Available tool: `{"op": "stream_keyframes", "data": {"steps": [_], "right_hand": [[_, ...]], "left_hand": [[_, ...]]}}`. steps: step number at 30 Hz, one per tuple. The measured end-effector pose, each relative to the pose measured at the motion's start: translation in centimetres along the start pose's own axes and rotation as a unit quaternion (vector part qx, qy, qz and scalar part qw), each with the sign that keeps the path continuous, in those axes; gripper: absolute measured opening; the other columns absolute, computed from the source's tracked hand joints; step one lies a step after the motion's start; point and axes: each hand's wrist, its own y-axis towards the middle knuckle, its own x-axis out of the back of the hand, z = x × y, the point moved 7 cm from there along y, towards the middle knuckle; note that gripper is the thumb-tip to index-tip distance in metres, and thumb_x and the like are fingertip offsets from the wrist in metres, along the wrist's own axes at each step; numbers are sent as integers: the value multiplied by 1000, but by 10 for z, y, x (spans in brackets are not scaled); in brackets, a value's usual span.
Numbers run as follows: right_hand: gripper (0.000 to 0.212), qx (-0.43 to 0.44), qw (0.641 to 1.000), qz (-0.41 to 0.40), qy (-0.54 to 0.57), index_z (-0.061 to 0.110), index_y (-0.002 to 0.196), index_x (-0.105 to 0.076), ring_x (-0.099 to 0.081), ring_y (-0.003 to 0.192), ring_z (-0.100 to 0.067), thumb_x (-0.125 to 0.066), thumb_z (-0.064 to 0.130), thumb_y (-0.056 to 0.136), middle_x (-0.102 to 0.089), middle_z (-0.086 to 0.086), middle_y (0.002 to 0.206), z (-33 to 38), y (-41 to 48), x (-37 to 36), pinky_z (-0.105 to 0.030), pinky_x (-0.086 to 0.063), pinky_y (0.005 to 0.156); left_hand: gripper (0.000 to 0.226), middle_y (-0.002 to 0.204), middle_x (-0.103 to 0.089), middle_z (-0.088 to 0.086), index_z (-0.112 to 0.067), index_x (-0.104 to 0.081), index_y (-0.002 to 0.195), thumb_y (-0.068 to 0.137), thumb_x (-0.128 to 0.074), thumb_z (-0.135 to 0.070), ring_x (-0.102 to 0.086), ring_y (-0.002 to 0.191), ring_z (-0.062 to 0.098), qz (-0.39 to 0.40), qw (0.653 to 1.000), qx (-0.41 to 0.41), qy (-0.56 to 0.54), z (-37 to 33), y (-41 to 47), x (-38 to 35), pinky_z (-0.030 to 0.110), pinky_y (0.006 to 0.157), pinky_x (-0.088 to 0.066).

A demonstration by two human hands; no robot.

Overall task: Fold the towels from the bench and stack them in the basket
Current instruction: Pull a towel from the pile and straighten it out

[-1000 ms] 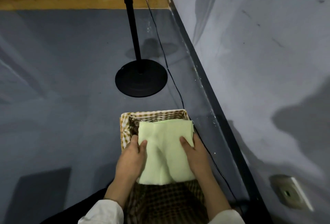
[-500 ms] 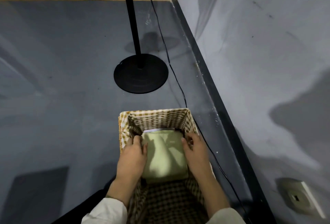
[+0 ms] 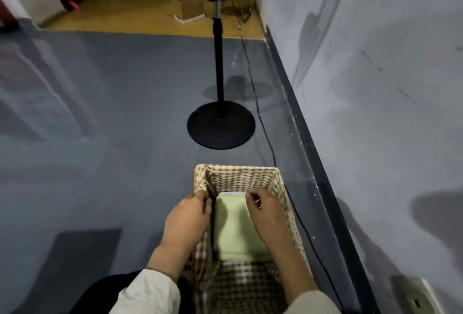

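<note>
A wicker basket (image 3: 240,169) with a brown-and-white checked liner stands on the grey floor in front of me. A folded pale green towel (image 3: 235,228) lies flat inside it, and the white edge of another towel (image 3: 231,193) shows at its far end. My left hand (image 3: 188,221) hovers at the basket's left wall with loosely bent fingers, its fingertips by the liner and clear of the green towel. My right hand (image 3: 266,213) is inside the basket on the right, its bent fingertips touching the green towel's far right corner. The bench is out of view.
A black pedestal fan's round base (image 3: 221,125) stands on the floor just beyond the basket. Its cable (image 3: 265,133) runs past the basket's right side along the grey wall (image 3: 375,88). A wall socket (image 3: 416,298) sits at the lower right. Cardboard boxes (image 3: 188,11) lie far back.
The green towel went from above the basket down into it. Both hands have come off its sides; the left moved out to the basket's left wall.
</note>
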Motion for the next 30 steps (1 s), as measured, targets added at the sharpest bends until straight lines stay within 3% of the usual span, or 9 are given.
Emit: {"op": "stream_keyframes", "data": {"steps": [4, 8, 16, 21, 25, 30], "right_hand": [[13, 79, 997, 20, 12, 15, 92, -62, -54, 78, -14, -51, 23, 96, -59, 3, 83, 63, -13, -15, -28, -37, 68], [14, 126, 988, 89, -18, 19, 91, -60, -59, 85, -23, -49, 26, 96, -63, -3, 90, 130, -30, -53, -38, -47, 77], [14, 289, 935, 204, 0, 11, 91, -62, -59, 90, -27, -52, 20, 95, -64, -8, 95, 253, -130, -159, -38, -43, 79], [17, 369, 881, 295, 15, 13, 89, -60, -59, 87, -23, -49, 23, 95, -63, -3, 93, 319, -210, -215, -41, -48, 78], [17, 428, 820, 380, 11, 16, 96, -60, -57, 88, -17, -46, 26, 98, -59, 3, 98, 359, -283, -251, -34, -48, 78], [18, 506, 736, 450, -1, 20, 99, -59, -55, 86, -9, -43, 28, 99, -57, 9, 98, 390, -377, -282, -24, -46, 71]], "left_hand": [[27, 108, -62, 8, -15, -56, 109, 100, -38, -34, -58, 99, 28, -55, 998, 23, 17, 28, -32, 57, 34, 73, -42], [25, 107, -62, 5, -17, -55, 108, 100, -39, -34, -58, 99, 27, -121, 990, 70, 32, 75, -84, 117, 33, 73, -42], [24, 102, -63, 3, -18, -56, 102, 98, -41, -37, -61, 96, 25, -192, 955, 217, 66, 206, -230, 195, 34, 71, -44], [20, 93, -62, -3, -22, -53, 97, 99, -40, -37, -59, 83, 19, -236, 915, 322, 54, 260, -330, 219, 31, 64, -44], [20, 87, -59, -5, -21, -55, 100, 99, -41, -36, -55, 76, 16, -277, 870, 405, 53, 289, -412, 225, 27, 63, -40], [23, 99, -68, 5, -18, -57, 102, 98, -42, -35, -63, 91, 25, -314, 793, 520, 39, 310, -516, 219, 33, 72, -47]]}}
